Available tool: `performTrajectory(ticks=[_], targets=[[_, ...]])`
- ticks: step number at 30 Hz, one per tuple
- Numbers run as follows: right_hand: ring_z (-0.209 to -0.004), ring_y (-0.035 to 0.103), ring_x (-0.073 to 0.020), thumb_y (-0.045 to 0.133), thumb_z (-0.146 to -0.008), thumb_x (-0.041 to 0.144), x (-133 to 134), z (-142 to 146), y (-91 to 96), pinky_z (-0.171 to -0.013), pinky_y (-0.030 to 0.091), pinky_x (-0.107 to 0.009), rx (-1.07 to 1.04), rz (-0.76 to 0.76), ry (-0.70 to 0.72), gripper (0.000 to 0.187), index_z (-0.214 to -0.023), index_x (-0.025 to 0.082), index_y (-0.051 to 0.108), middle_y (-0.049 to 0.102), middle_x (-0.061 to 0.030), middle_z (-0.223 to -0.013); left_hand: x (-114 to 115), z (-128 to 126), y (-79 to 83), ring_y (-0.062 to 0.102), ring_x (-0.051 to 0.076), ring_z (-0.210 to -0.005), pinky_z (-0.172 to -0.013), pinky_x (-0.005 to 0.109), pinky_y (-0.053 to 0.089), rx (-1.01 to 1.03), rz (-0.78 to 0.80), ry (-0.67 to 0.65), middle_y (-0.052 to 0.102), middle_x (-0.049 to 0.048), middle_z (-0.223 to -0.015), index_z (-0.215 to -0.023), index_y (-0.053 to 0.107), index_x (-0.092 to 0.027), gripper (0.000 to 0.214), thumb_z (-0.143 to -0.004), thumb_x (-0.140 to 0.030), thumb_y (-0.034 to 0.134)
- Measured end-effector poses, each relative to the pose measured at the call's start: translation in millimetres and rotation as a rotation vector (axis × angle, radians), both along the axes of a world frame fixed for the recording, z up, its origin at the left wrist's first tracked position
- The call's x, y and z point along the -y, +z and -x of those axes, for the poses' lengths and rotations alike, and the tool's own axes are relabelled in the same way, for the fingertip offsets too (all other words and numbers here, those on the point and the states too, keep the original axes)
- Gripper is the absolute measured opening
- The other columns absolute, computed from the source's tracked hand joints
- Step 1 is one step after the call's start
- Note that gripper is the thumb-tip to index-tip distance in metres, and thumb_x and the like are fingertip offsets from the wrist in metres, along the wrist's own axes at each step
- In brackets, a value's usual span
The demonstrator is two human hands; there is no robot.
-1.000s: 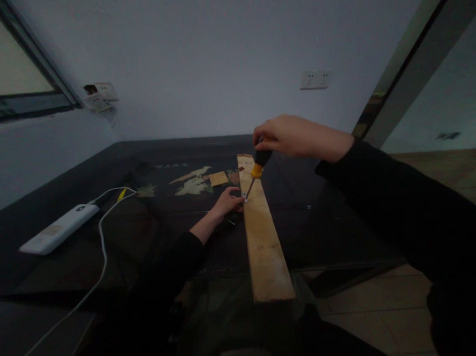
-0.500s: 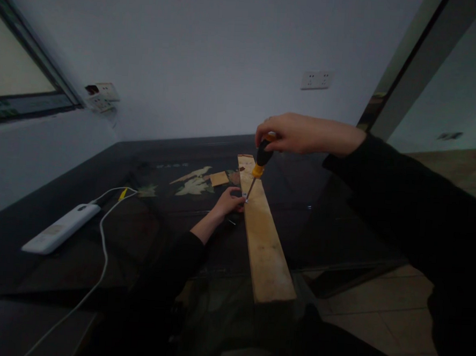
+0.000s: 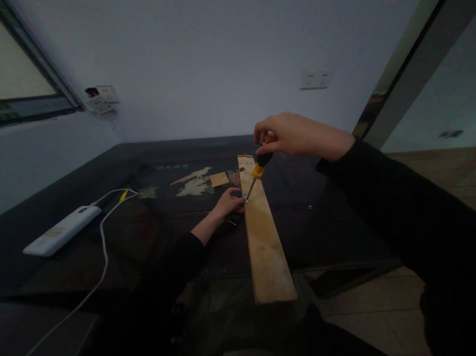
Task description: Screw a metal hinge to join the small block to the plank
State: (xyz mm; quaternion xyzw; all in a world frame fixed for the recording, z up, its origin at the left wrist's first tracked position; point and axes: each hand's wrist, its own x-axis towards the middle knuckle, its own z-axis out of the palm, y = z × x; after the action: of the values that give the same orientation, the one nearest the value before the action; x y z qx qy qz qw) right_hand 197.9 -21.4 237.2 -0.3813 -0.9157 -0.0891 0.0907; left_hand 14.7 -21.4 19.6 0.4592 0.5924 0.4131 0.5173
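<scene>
My right hand (image 3: 281, 132) is closed around the handle of a black and yellow screwdriver (image 3: 258, 170), held steeply tilted. Its shaft reaches down to a small shiny metal piece (image 3: 245, 198) at the left edge of a long wooden board (image 3: 266, 244). Beside that edge, my left hand (image 3: 229, 201) pinches the small piece between thumb and fingers; its exact kind is too small to make out. The board lies on the dark table, and its near end sticks out past the table's front edge.
A white power strip (image 3: 62, 230) with a white cable (image 3: 104, 239) lies on the left of the dark table (image 3: 144, 258). A small square wood piece (image 3: 219, 179) rests left of the board. Wall sockets (image 3: 315, 79) are behind.
My right hand and wrist have shifted slightly on the screwdriver handle, with the forearm a little further left. The screwdriver tip, left hand and board stay in place.
</scene>
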Motion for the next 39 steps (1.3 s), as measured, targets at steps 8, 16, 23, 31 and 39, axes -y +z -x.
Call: performTrajectory(ticks=[8,16,23,31,39], targets=[[-0.088,0.061,-0.0213,0.048,-0.092,0.035,6,6,-2.1,-0.070,0.035,-0.031,0.050,-0.053,-0.041,0.034,-0.111,0.018,0.070,0.071,-0.0107,-0.099,-4,1,-5.2,0.060,0.009,-0.047,-0.053,0.022,0.053,-0.002,-0.011,-0.018,0.063,-0.0019,-0.068,-0.127,0.046,-0.011,0.050,-0.082,-0.011,0.068],[-0.089,0.060,-0.0247,0.039,-0.095,0.052,7,15,-13.3,-0.071,0.034,-0.032,-0.011,-0.174,-0.209,0.051,-0.107,0.015,0.072,0.070,-0.0155,-0.095,-5,2,-7.6,0.061,0.009,-0.047,-0.054,0.022,0.054,0.003,0.000,-0.004,0.063,-0.0012,-0.070,-0.126,0.047,-0.012,0.050,-0.081,-0.012,0.069],[-0.081,0.060,-0.0175,0.058,-0.087,0.041,1,2,8.8,-0.069,0.036,-0.030,0.061,0.080,0.075,0.036,-0.112,0.018,0.070,0.071,-0.0074,-0.095,-2,2,-5.5,0.060,0.009,-0.047,-0.051,0.021,0.053,0.004,-0.010,-0.014,0.064,-0.0002,-0.071,-0.126,0.046,-0.011,0.046,-0.084,-0.010,0.066],[-0.085,0.062,-0.0216,0.044,-0.094,0.039,12,15,-4.0,-0.069,0.035,-0.031,0.063,-0.102,-0.094,0.038,-0.110,0.017,0.071,0.071,-0.0117,-0.093,-2,3,-6.2,0.060,0.009,-0.046,-0.053,0.021,0.054,0.018,-0.010,-0.023,0.063,-0.0018,-0.067,-0.126,0.045,-0.010,0.049,-0.082,-0.007,0.066],[-0.088,0.062,-0.0246,0.044,-0.092,0.055,7,14,-5.7,-0.070,0.036,-0.033,0.011,-0.100,-0.169,0.051,-0.111,0.015,0.070,0.070,-0.0145,-0.097,-4,5,-8.5,0.061,0.010,-0.046,-0.055,0.023,0.054,0.018,-0.002,-0.017,0.066,-0.0002,-0.070,-0.124,0.048,-0.012,0.049,-0.081,-0.011,0.070]])
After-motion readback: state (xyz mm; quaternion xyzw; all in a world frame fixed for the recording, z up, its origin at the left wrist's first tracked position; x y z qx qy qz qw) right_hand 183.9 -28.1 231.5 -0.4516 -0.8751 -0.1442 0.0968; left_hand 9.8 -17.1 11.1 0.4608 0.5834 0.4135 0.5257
